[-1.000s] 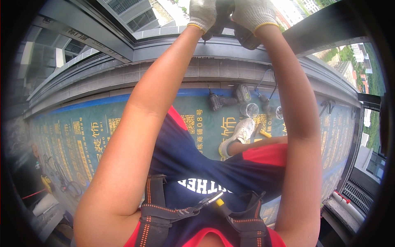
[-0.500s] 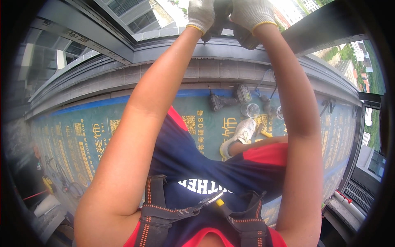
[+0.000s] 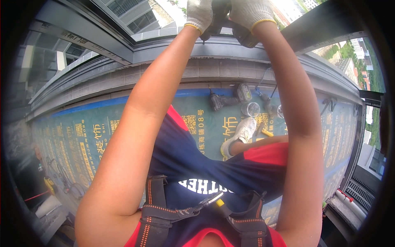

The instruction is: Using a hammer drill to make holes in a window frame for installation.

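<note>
Both arms stretch away from me to the top edge, over the grey metal window frame [image 3: 164, 52]. A dark cordless drill [image 3: 245, 38] is between my hands, its upper part and tip cut off by the picture's edge. My right hand [image 3: 251, 14], in a white knit glove with a yellow cuff, is wrapped round its handle above the battery end. My left hand [image 3: 200, 15], gloved alike, is closed against the tool's other side. The fingers of both hands are partly out of view.
On the green printed floor sheet [image 3: 164, 113] lie a second cordless drill [image 3: 225, 100], a clear cup [image 3: 250, 109], a yellow-handled tool [image 3: 267, 132] and a corded tool [image 3: 265, 99]. My shoe [image 3: 246, 129] is beside them. Outside the window, buildings stand far below.
My hands and the drill have shifted very slightly up and left in the picture. Both hands keep their hold; the things on the floor lie as before.
</note>
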Motion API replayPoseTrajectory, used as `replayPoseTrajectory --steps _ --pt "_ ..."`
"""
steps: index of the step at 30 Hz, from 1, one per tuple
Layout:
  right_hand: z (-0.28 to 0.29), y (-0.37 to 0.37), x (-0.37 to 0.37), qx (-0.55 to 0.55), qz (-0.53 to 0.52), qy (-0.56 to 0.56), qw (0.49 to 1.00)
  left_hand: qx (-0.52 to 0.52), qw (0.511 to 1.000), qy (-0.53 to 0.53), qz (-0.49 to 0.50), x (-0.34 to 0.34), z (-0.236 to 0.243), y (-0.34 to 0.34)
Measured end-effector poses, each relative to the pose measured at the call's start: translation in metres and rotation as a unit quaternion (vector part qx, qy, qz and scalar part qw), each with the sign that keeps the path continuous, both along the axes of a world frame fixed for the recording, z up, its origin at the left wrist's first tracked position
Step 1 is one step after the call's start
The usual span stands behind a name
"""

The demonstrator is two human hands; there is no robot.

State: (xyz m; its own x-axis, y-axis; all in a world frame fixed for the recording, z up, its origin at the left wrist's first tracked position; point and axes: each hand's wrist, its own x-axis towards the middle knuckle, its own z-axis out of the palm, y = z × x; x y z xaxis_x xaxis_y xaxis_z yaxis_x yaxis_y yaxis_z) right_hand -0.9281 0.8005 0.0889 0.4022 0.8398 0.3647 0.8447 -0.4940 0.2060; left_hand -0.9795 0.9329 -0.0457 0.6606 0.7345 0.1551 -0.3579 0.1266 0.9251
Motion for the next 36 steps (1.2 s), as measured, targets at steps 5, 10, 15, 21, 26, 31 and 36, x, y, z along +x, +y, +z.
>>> replayPoseTrajectory --steps 5,10,15,21,26,31,36 --pt "0.002 0.001 -0.001 0.004 0.008 -0.016 1.0 0.029 1.0 0.003 0.008 0.0 -0.003 0.006" --pt "0.004 0.0 -0.003 0.004 0.011 0.001 1.0 0.031 0.999 -0.007 -0.017 0.0 -0.005 0.007" --pt "0.009 0.002 -0.003 -0.009 0.018 0.02 1.0 0.094 0.995 0.025 0.01 0.0 -0.007 0.013" --pt "0.01 0.0 -0.002 0.003 0.03 0.025 0.999 0.087 0.996 0.001 0.008 0.0 -0.009 0.009" --pt "0.008 0.001 -0.004 0.0 0.019 0.042 0.999 0.066 0.997 -0.012 0.028 0.002 -0.014 0.011" --pt "-0.002 -0.002 -0.001 0.015 0.019 -0.013 1.0 0.146 0.987 0.038 0.061 0.002 -0.014 0.009" --pt "0.014 0.021 -0.02 0.0 0.006 0.058 0.998 0.348 0.925 0.018 0.154 -0.004 -0.021 0.039"
